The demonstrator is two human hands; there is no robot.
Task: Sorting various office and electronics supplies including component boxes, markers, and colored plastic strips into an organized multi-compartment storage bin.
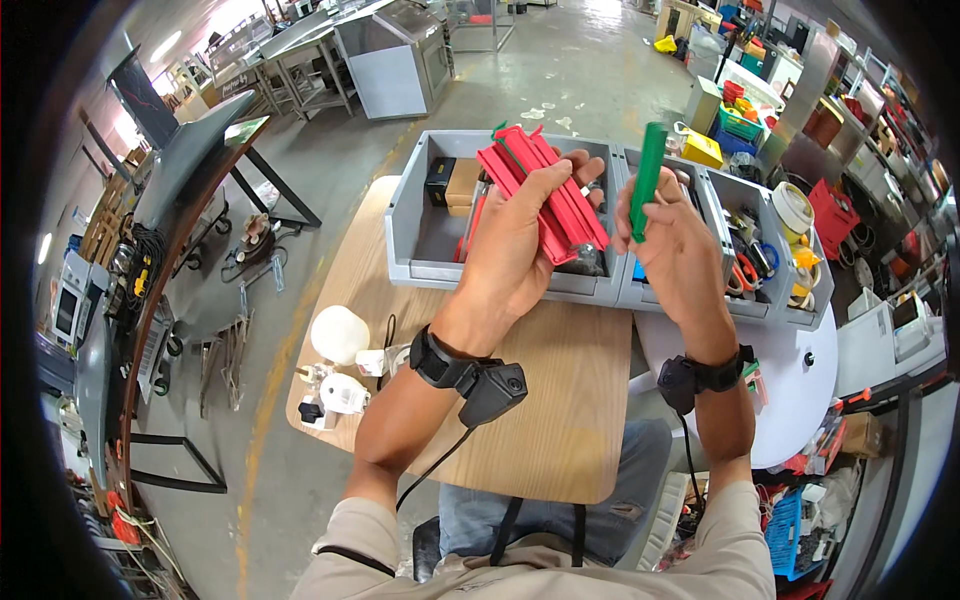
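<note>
My left hand (520,215) is closed around a bundle of long red plastic strips (572,212), which look like bag sealing clips. Some green shows among them near the top end. Between the thumb and fingers of my right hand (672,235) a single green plastic strip (648,180) of similar shape stands nearly upright, apart from the bundle. Both hands are above the grey plastic bins (420,272) at the table's far edge. Inside the left bin lie a brown cardboard box (463,183) and a black box (439,181); my left hand hides part of its contents.
On the left of the wooden table (540,400) sit a white round bulb (339,334) and white plug-like pieces (343,394). The right bins hold scissors (742,275), tape rolls and tools. A white round table (790,400) adjoins on the right. Cables hang from both wrist straps.
</note>
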